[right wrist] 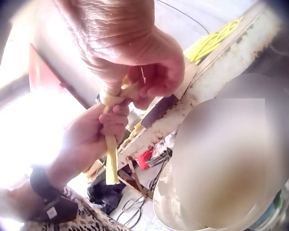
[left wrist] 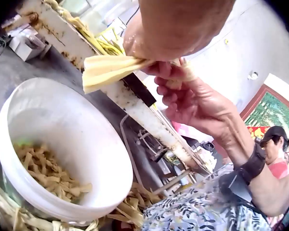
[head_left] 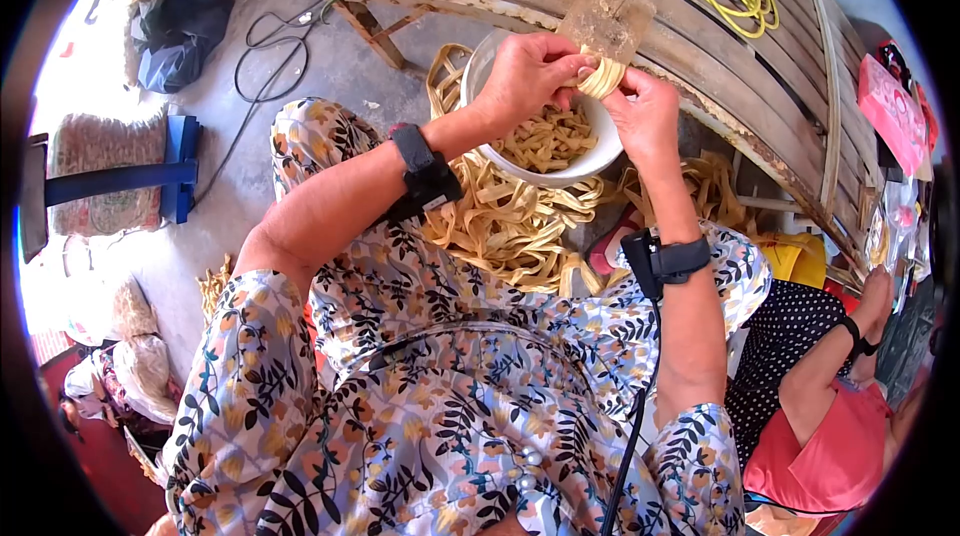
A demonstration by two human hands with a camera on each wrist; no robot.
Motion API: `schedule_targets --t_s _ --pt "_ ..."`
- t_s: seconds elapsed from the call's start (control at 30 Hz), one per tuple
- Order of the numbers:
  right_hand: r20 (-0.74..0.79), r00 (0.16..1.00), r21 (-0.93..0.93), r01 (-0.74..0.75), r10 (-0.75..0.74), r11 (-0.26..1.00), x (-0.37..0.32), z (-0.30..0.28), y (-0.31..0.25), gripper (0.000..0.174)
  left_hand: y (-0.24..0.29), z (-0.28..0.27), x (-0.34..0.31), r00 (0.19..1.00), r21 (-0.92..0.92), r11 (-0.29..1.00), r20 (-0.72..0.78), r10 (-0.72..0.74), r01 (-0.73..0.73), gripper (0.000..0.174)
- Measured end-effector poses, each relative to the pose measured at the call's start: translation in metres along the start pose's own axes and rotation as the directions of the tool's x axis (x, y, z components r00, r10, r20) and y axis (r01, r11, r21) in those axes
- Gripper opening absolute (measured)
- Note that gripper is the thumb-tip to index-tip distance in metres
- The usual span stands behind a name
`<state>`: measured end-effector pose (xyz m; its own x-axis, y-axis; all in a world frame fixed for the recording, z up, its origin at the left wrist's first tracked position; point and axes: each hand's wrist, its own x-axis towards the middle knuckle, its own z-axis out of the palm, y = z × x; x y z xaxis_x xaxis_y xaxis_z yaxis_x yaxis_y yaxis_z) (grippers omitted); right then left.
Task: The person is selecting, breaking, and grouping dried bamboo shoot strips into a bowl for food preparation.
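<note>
Both hands work on a pale yellow flat strip [head_left: 604, 79] that looks like bean curd skin, above a white bucket [head_left: 607, 141]. The left hand [head_left: 525, 81] pinches the strip, and its loose end [left wrist: 106, 72] sticks out past the fingers in the left wrist view. With bent fingers the right hand [head_left: 645, 121] grips the other part, close against the left fingertips. In the right wrist view the strip [right wrist: 112, 159] loops around a finger and hangs below the left hand [right wrist: 98, 130]. Inside the bucket lie many short yellowish pieces [head_left: 548, 141].
Long loose strips [head_left: 510, 226] heap on the floor beneath the bucket. A slatted bench [head_left: 720, 86] with rusty edges stands in front, bearing a brown board [head_left: 608, 14] and yellow cord [head_left: 740, 11]. Another person [head_left: 825, 436] sits at the right.
</note>
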<state>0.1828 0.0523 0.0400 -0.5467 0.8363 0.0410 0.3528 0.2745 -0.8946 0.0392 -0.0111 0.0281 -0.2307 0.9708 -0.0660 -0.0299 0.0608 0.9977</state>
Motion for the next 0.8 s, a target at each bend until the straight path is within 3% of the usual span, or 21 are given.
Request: schedule_targets --t_s 0.03,0.07,0.13,0.23,0.27,0.3,0.33,0.4,0.43,0.5,0.53,0.57,0.63,0.7,0.8 --pt "0.047 0.999 0.136 -0.005 -0.002 0.991 0.004 0.002 0.012 0.024 0.001 -0.003 0.001 0.999 -0.009 1.000 0.035 0.018 -0.017 0.026" --pt "0.062 0.998 0.126 -0.026 0.019 0.992 0.004 0.003 0.015 0.023 0.002 -0.005 0.001 0.997 -0.020 0.999 0.070 0.034 -0.033 0.027" --pt "0.094 0.994 0.104 -0.073 0.064 0.992 0.002 0.004 0.018 0.021 0.006 -0.005 -0.002 0.989 0.186 0.978 0.129 0.067 -0.090 0.029" --pt "0.005 0.997 -0.175 -0.075 0.077 0.982 -0.006 0.009 0.012 0.017 0.000 0.000 -0.004 0.966 0.478 0.841 0.173 0.192 -0.253 0.037" --pt "-0.053 0.997 -0.278 0.044 -0.061 0.960 -0.008 0.012 0.012 0.016 -0.004 0.004 -0.004 0.950 0.566 0.763 0.190 0.249 -0.313 0.040" --pt "-0.095 0.975 -0.384 0.153 -0.203 0.911 -0.009 0.015 0.014 0.015 -0.005 0.006 -0.004 0.967 0.533 0.807 0.157 0.201 -0.254 0.039" --pt "-0.119 0.931 -0.488 0.249 -0.346 0.837 -0.011 0.016 0.015 0.014 -0.010 0.007 -0.003 0.954 0.530 0.793 0.137 0.268 -0.299 0.038" --pt "-0.132 0.902 -0.382 0.336 -0.411 0.861 -0.013 0.015 0.011 0.012 -0.015 0.008 -0.002 0.912 0.528 0.756 0.097 0.400 -0.387 0.036" --pt "-0.155 0.880 -0.305 0.389 -0.449 0.869 -0.013 0.013 0.007 0.011 -0.013 0.006 -0.004 0.997 0.289 0.955 0.047 0.062 -0.073 0.032" --pt "-0.181 0.845 -0.167 0.478 -0.503 0.862 -0.011 0.010 0.002 0.008 -0.008 0.001 -0.004 0.980 -0.144 0.976 0.137 -0.147 0.166 0.031" --pt "-0.239 0.905 0.045 0.373 -0.353 0.927 -0.010 0.006 0.003 0.008 -0.004 0.000 -0.005 0.950 -0.344 0.892 0.215 -0.228 0.292 0.031" --pt "-0.260 0.947 0.258 0.257 -0.189 0.931 -0.007 0.000 0.005 0.008 0.002 0.000 -0.005 0.889 -0.370 0.822 0.325 -0.323 0.433 0.030" --pt "-0.213 0.968 0.639 0.038 0.129 0.769 0.001 -0.014 0.014 0.009 0.004 -0.003 -0.007 0.883 -0.354 0.834 0.369 -0.290 0.422 0.032" --pt "-0.184 0.960 0.706 -0.018 0.209 0.708 0.001 -0.017 0.016 0.010 0.001 -0.003 -0.006 0.888 -0.305 0.890 0.415 -0.196 0.340 0.031" --pt "-0.169 0.936 0.732 -0.089 0.307 0.675 0.000 -0.019 0.013 0.015 -0.005 -0.013 -0.008 0.878 -0.248 0.891 0.400 -0.263 0.380 0.029"
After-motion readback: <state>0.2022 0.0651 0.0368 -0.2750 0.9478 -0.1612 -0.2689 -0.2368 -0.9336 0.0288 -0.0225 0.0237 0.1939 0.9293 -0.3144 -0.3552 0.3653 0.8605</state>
